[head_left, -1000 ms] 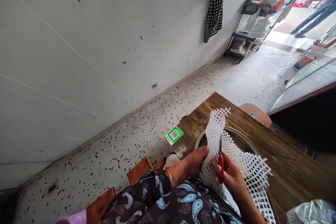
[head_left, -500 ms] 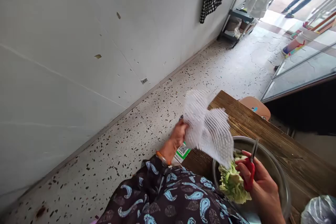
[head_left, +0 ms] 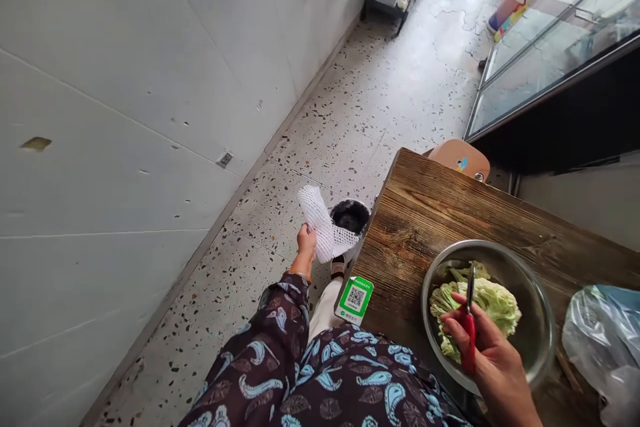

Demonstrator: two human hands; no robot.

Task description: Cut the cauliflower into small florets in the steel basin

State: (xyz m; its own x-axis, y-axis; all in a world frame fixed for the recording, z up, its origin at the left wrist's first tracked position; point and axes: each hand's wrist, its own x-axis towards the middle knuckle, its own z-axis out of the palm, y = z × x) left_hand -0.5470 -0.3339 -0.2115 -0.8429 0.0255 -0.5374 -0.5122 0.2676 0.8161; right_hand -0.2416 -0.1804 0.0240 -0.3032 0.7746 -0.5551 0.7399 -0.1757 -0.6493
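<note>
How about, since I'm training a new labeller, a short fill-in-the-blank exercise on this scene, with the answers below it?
1. The right hand holds the ____-handled scissors.
2. The left hand holds the net near a bin lined in ____.
3. The cauliflower lies ____ the bowl, not beside it.
4. The QR card has a thick printed frame coloured ____.
Missing words: red; black; inside; green.

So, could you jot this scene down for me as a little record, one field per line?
Left hand: holds white foam netting near the black-lined bin
Right hand: holds red-handled scissors over the metal bowl
Bowl contents: pale green vegetable, apparently cauliflower
Wooden table: bears the bowl and a clear plastic bag
Table corner: green QR-code card
</note>
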